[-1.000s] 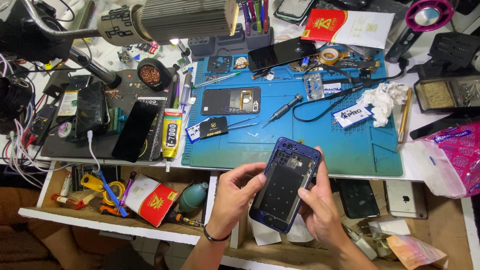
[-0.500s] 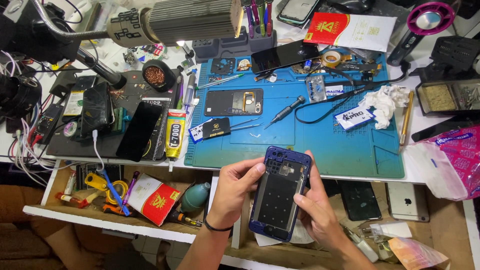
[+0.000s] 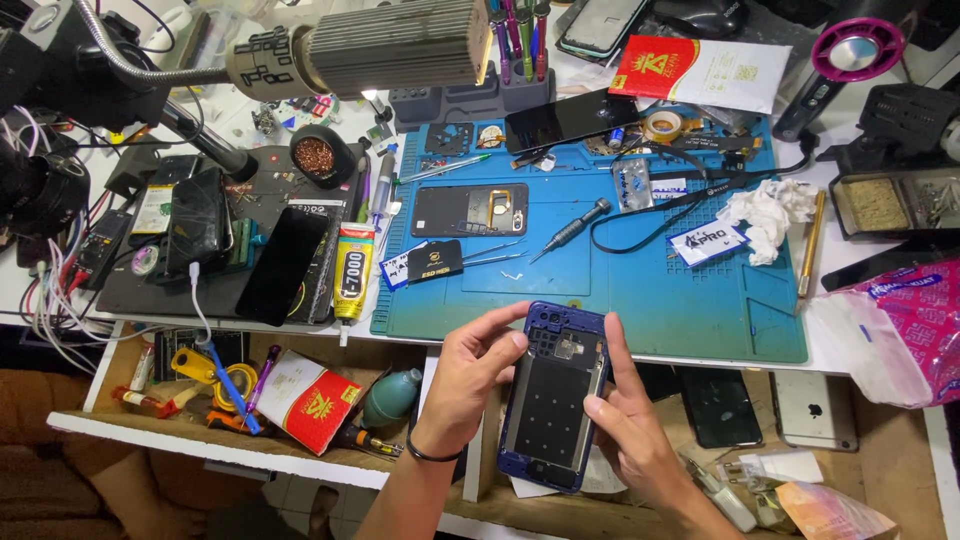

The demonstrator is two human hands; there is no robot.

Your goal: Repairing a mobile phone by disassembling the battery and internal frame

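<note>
A cluttered repair bench, seen from above.

A blue rubber work mat [image 3: 640, 300] covers the bench's middle; on it lie a black phone back plate [image 3: 470, 210], a dark-handled screwdriver [image 3: 570, 230], a roll of tan tape [image 3: 662, 125] and a crumpled white tissue [image 3: 768, 212]. Near the bench's left edge a dark phone [image 3: 283, 265] rests beside a yellow-labelled glue tube [image 3: 352, 272]. A ribbed grey lamp head [image 3: 400, 45] hangs over the far edge. A pink plastic bag [image 3: 900, 325] sits at the right edge.
</note>
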